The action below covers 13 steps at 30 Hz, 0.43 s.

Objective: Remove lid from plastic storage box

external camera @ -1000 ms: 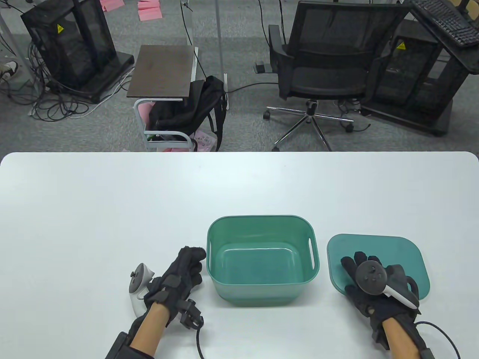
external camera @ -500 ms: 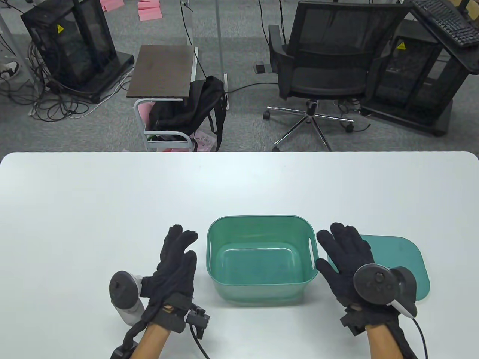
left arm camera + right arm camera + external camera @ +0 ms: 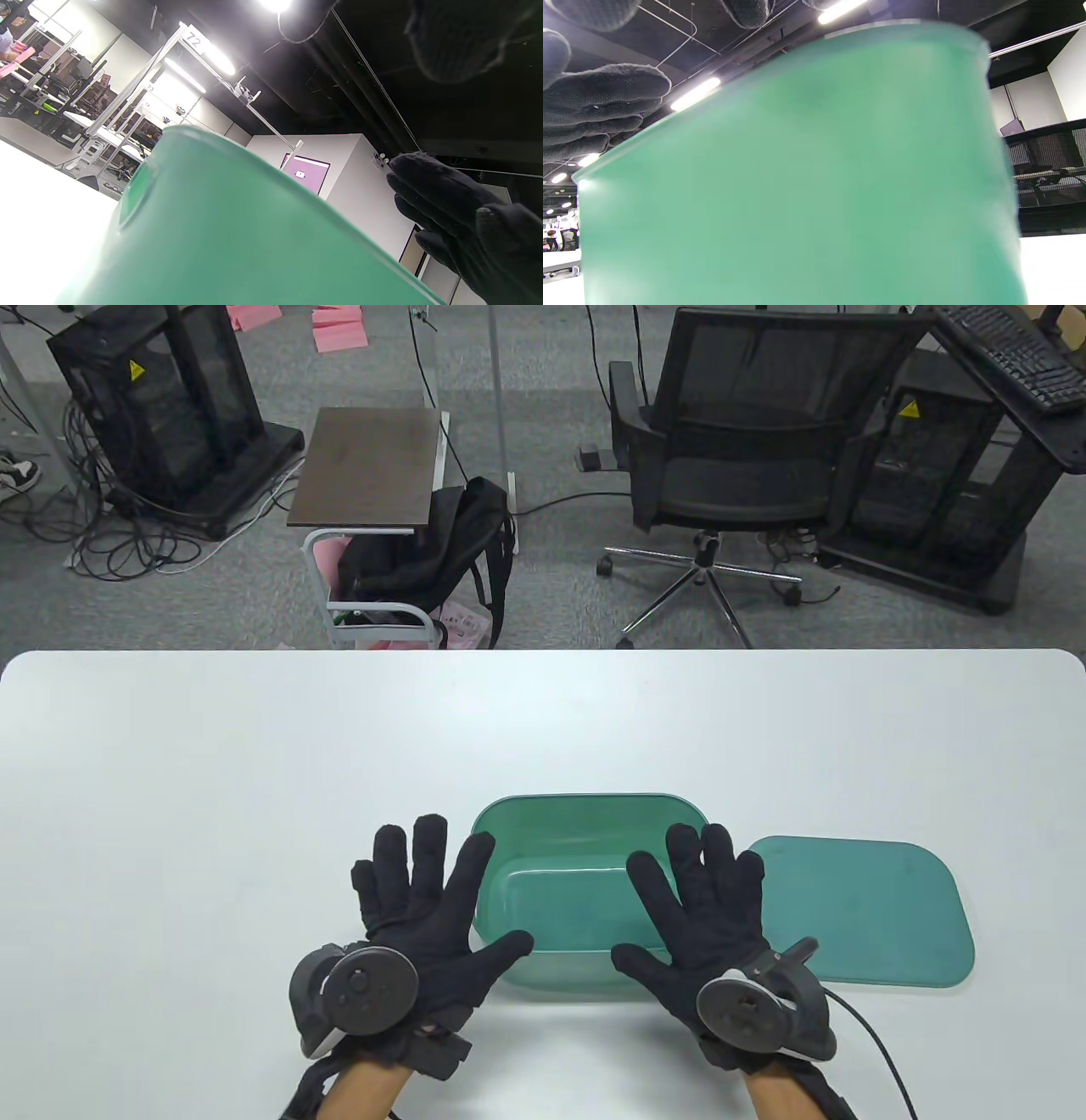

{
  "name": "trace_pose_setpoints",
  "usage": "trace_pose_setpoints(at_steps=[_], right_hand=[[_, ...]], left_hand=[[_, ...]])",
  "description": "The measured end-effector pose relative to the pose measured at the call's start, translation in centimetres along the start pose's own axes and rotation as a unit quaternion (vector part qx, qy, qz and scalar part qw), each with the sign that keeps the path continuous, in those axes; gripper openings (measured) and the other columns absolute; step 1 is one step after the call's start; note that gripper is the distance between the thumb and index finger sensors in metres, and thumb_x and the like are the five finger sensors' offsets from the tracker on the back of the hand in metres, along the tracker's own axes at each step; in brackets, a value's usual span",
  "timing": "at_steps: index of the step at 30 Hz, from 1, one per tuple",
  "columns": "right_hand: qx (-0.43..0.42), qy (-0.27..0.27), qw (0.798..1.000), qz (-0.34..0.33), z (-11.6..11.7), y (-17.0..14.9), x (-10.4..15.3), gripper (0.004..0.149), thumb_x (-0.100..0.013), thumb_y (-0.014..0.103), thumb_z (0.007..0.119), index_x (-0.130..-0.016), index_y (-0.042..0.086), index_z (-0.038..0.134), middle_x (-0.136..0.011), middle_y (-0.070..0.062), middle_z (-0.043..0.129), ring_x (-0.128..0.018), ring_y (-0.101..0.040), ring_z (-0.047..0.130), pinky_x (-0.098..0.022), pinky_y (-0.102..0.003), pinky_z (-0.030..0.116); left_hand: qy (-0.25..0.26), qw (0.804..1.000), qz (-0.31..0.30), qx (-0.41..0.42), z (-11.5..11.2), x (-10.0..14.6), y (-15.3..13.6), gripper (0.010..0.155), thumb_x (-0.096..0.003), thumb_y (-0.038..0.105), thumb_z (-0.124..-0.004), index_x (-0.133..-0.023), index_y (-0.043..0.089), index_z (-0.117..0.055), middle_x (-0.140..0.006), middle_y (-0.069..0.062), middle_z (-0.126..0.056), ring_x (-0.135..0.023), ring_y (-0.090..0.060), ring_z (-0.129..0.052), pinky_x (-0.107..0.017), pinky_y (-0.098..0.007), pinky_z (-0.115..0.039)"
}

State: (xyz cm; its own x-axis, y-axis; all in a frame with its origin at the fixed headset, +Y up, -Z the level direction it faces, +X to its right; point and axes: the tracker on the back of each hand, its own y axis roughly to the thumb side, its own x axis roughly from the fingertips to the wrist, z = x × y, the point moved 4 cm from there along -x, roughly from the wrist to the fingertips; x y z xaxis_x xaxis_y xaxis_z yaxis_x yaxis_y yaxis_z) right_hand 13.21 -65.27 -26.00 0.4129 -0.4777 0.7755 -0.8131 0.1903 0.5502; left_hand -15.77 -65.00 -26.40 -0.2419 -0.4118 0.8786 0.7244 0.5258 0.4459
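Observation:
The green plastic box (image 3: 585,899) stands open at the table's near middle. Its flat green lid (image 3: 861,912) lies on the table just right of the box. My left hand (image 3: 441,908) is open, fingers spread, palm down over the box's near left corner. My right hand (image 3: 700,912) is open, fingers spread, palm down over the box's near right corner. Neither hand holds anything; I cannot tell whether they touch the box. The box's wall fills the left wrist view (image 3: 237,237) and the right wrist view (image 3: 797,178).
The white table (image 3: 254,780) stretches far to the left and behind the box. Beyond its far edge are an office chair (image 3: 747,458), a small side table (image 3: 365,466) with a black backpack (image 3: 424,551), and black racks.
My right hand has let go of the lid and moved left over the box. My left hand has moved right over the box's near left corner. Both hands have spread open.

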Motion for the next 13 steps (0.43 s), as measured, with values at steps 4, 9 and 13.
trace_pose_setpoints(at_steps=[4,9,13], right_hand=[[-0.005,0.0,1.0,0.004,-0.08,-0.16,0.0,0.08,-0.053,0.074,0.053,-0.117,0.028,0.034,-0.122,-0.016,0.023,-0.107,-0.05,0.021,-0.068,-0.075,0.029],[-0.008,-0.003,1.0,0.008,-0.19,-0.39,0.07,0.079,-0.054,0.073,0.053,-0.116,0.028,0.035,-0.122,-0.017,0.024,-0.107,-0.05,0.022,-0.068,-0.075,0.029],[-0.011,-0.002,1.0,0.01,-0.26,-0.59,0.1,0.079,-0.054,0.073,0.053,-0.116,0.028,0.036,-0.122,-0.017,0.025,-0.107,-0.05,0.023,-0.068,-0.075,0.03]], left_hand=[[-0.009,1.0,0.011,0.017,-0.15,0.02,-0.56,0.093,-0.0491,0.087,-0.061,-0.123,0.036,-0.039,-0.124,-0.007,-0.011,-0.106,-0.045,0.0,-0.066,-0.067,-0.003],[-0.01,1.0,0.009,0.014,-0.51,0.02,-0.46,0.092,-0.0496,0.086,-0.06,-0.123,0.036,-0.038,-0.124,-0.008,-0.011,-0.106,-0.045,-0.001,-0.066,-0.067,-0.004],[-0.017,1.0,0.008,0.019,-0.81,-0.01,-0.41,0.092,-0.0495,0.086,-0.059,-0.123,0.034,-0.04,-0.124,-0.008,-0.012,-0.106,-0.045,-0.001,-0.066,-0.067,-0.004]])
